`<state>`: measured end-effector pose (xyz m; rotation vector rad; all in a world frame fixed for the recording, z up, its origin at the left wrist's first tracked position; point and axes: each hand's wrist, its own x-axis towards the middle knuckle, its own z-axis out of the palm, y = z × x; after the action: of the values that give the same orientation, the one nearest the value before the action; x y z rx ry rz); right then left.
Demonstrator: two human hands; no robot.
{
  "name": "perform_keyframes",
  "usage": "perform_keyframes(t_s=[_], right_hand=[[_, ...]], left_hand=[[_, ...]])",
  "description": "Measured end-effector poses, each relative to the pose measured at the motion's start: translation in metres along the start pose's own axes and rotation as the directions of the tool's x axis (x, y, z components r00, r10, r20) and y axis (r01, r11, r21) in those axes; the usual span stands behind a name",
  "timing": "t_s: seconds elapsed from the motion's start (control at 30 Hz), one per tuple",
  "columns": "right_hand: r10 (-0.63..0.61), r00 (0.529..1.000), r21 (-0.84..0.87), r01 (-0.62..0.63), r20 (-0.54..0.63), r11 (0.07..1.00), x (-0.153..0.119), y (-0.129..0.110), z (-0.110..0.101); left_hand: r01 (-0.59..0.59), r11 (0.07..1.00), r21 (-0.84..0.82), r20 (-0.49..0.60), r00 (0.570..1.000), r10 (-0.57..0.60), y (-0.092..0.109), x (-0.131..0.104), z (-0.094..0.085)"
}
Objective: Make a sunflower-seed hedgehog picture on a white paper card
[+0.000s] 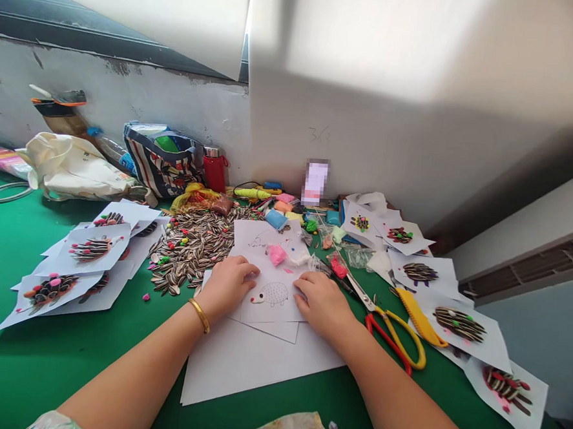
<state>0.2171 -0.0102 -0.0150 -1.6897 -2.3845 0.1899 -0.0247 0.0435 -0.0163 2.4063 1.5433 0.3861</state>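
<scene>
A white sheet with a hedgehog drawing [274,294] lies in front of me; the hedgehog has a red nose and a dark eye. My left hand [226,285], gold bangle at the wrist, rests on the sheet's left side with fingers loosely bent. On the right side, my right hand [327,301] lies with its fingers apart on the paper. Neither hand holds a visible object. Just beyond the drawing sits a pink clay lump [277,255], and a second drawn sheet [251,228] lies behind it. Larger blank paper [257,374] is underneath.
Sunflower seeds [197,241] are heaped beyond my left hand. Scissors [382,314] and a yellow-handled cutter [419,316] lie right. Seed-decorated sheets [90,251] flank both sides. Bags [161,161], a red bottle [215,170] and clay packets [276,220] stand along the wall.
</scene>
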Motion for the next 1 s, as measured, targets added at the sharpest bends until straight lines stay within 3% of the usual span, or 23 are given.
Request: perform_keyframes(t_s=[0.2,0.27,0.37,0.5,0.7,0.8,0.9,1.0], right_hand=[[-0.028,0.988,0.072,0.039,-0.154,0.997,0.003,0.008,-0.005],[0.032,0.97,0.064,-0.018,-0.24,0.998,0.005,0.023,-0.013],[0.213,0.922,0.065,-0.203,-0.323,0.977,0.007,0.049,-0.025],[0.337,0.892,0.085,-0.327,-0.3,0.941,0.01,0.069,-0.028],[0.333,0.904,0.017,-0.341,-0.269,0.94,0.018,0.055,-0.026],[0.33,0.903,-0.051,-0.356,-0.274,0.933,0.025,0.053,-0.04],[0.413,0.877,-0.108,-0.448,-0.244,0.887,0.038,0.064,-0.058],[0.53,0.841,-0.148,-0.541,-0.106,0.828,0.057,0.08,-0.066]], left_hand=[[-0.007,1.0,-0.01,-0.008,1.0,0.007,0.0,0.0,-0.001],[-0.017,1.0,-0.011,-0.014,1.0,0.016,-0.001,0.0,-0.001],[-0.03,0.999,-0.012,-0.02,0.999,0.03,-0.001,0.0,-0.001],[-0.036,0.999,-0.027,-0.031,0.999,0.035,-0.001,0.001,0.002],[-0.049,0.997,-0.056,-0.05,0.998,0.046,-0.002,0.001,0.007],[-0.054,0.996,-0.068,-0.061,0.997,0.05,-0.003,0.001,0.007],[-0.05,0.996,-0.069,-0.068,0.997,0.045,-0.002,0.001,0.005],[-0.046,0.996,-0.074,-0.07,0.997,0.041,-0.001,0.0,0.004]])
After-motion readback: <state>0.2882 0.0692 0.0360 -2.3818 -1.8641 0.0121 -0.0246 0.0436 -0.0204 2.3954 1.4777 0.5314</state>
